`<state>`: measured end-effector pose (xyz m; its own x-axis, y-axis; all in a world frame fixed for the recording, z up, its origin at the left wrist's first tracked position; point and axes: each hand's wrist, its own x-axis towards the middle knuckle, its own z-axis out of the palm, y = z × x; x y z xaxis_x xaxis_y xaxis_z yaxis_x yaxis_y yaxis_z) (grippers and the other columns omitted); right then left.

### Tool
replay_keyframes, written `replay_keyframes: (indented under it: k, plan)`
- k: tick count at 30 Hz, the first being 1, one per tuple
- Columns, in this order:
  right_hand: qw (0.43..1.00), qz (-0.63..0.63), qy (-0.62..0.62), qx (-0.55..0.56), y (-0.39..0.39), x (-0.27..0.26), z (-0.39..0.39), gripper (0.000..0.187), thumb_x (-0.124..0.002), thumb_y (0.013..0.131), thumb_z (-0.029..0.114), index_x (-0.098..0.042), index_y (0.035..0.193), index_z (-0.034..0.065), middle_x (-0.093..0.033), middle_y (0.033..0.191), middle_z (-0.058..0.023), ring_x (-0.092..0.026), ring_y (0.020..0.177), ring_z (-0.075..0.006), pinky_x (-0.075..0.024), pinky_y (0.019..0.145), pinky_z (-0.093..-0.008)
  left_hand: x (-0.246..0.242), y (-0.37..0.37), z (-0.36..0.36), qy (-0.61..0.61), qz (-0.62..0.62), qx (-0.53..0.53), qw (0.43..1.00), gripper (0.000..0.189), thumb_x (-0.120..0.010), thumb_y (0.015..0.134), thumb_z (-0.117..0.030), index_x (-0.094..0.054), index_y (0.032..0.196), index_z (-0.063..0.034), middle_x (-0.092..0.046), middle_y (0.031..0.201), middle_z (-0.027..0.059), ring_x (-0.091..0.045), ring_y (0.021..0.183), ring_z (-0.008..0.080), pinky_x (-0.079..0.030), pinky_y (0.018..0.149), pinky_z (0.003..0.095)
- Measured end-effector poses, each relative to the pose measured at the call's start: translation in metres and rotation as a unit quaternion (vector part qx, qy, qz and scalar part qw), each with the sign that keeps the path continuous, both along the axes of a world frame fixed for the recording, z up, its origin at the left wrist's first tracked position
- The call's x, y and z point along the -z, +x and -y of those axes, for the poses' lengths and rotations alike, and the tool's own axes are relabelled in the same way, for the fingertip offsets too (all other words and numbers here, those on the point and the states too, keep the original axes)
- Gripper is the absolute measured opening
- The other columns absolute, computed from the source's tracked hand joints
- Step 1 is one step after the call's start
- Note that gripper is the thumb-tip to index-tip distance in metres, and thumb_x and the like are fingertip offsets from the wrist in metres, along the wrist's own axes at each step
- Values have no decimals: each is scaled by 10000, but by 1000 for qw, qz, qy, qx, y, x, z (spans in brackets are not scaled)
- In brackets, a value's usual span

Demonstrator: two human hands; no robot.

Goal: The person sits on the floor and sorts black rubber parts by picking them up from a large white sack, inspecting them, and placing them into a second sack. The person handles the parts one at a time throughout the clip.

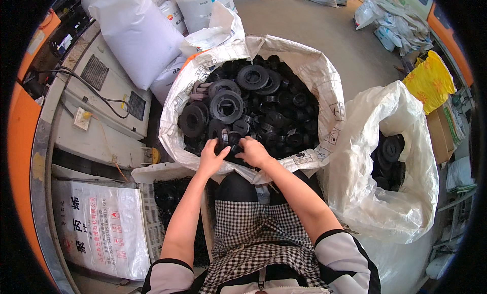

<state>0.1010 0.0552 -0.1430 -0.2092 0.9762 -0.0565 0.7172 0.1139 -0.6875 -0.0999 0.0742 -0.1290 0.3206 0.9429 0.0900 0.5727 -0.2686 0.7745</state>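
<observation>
A large white woven sack (330,103) stands open before me, filled with black plastic fittings (276,119). At its near edge, my left hand (211,157) grips a black threaded plastic fitting (223,138) between thumb and fingers. My right hand (255,152) is just beside it, fingers bent around a dark piece (235,140); whether this belongs to the same fitting is hard to tell. Wide black flanged rings (227,106) lie on the heap beyond my hands. A pair of greyish gloves (199,90) rests at the sack's left inside wall.
To the right stands a translucent plastic bag (411,202) holding black round parts (390,148). A slotted pale crate (149,208) with black scraps is at my left. Full white sacks (133,35) lean by a machine cabinet (102,103). A yellow bag (430,82) lies far right.
</observation>
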Motion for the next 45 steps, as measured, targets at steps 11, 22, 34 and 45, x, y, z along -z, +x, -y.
replay_keyframes:
  k: [11,22,34,45]
  plan:
    - [958,-202,190,-77,75,-119,83,255,-761,852,156,-570,939,10,-449,1374,-186,-597,1082,-331,-535,900,-386,-103,46,81,-172,290,178,924,342,-604,1002,-173,-517,1278,9,-572,1169,41,-519,1023,94,-451,898,262]
    - [687,-658,-269,153,89,-128,97,475,-400,1064,423,-562,1286,36,-662,1172,-81,-662,1042,-183,-588,872,-342,-116,62,82,362,-58,207,907,630,-680,768,59,-575,1377,-60,-494,1374,213,-555,1201,367,-484,1015,421]
    - [751,-645,-103,94,120,-69,93,490,-495,1027,267,-441,1451,28,-538,1414,-126,-556,1245,-260,-438,1099,-423,-83,42,29,421,-121,135,889,583,-638,829,14,-614,1354,-240,-412,1497,204,-437,1366,370,-331,1147,507]
    - [662,-719,11,213,146,-73,20,396,-551,999,421,-617,1018,31,-645,914,-63,-658,783,-177,-560,657,-284,84,-62,-142,-42,-167,-121,978,928,-777,819,-383,-303,1483,60,-401,1492,272,-382,1395,391,-278,1162,522]
